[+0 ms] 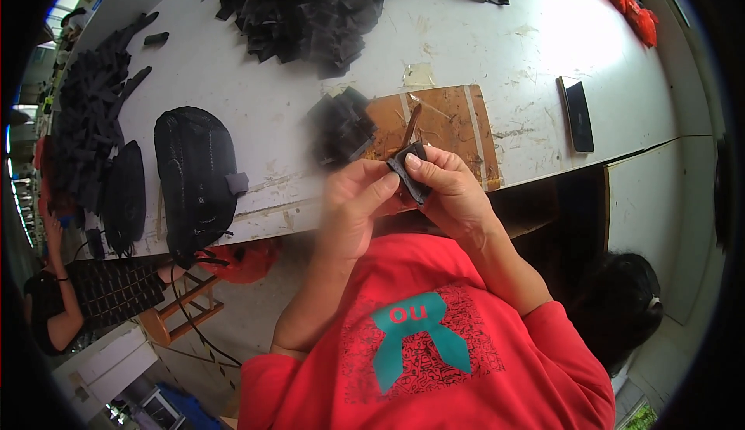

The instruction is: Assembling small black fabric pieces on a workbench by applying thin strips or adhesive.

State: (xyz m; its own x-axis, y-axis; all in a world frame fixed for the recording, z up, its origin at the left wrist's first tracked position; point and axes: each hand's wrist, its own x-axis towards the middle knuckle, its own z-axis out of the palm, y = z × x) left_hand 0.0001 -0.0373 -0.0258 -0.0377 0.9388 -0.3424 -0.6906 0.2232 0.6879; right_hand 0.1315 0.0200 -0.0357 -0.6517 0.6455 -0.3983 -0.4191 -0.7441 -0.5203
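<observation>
Between my two hands is a small folded piece of black fabric [412, 172], held just over the table's near edge. My left hand [358, 197] pinches its left side with thumb and fingertips. On its other side my right hand [452, 185] grips it, thumb pressed on top. Behind my hands lies a brown board [458, 123] with strips of tape across it. A thin brown stick-like thing [412, 123] rests on the board, its near end hidden by the fabric. To the left, a small blurred stack of black fabric pieces [341, 129] overlaps the board's edge.
A large heap of black fabric pieces [310, 15] covers the far middle of the white table [535, 57]. Another heap [89, 119] lies at left, near a black stitched pouch [195, 178]. At right lies a phone [576, 116]. Other people are near both sides.
</observation>
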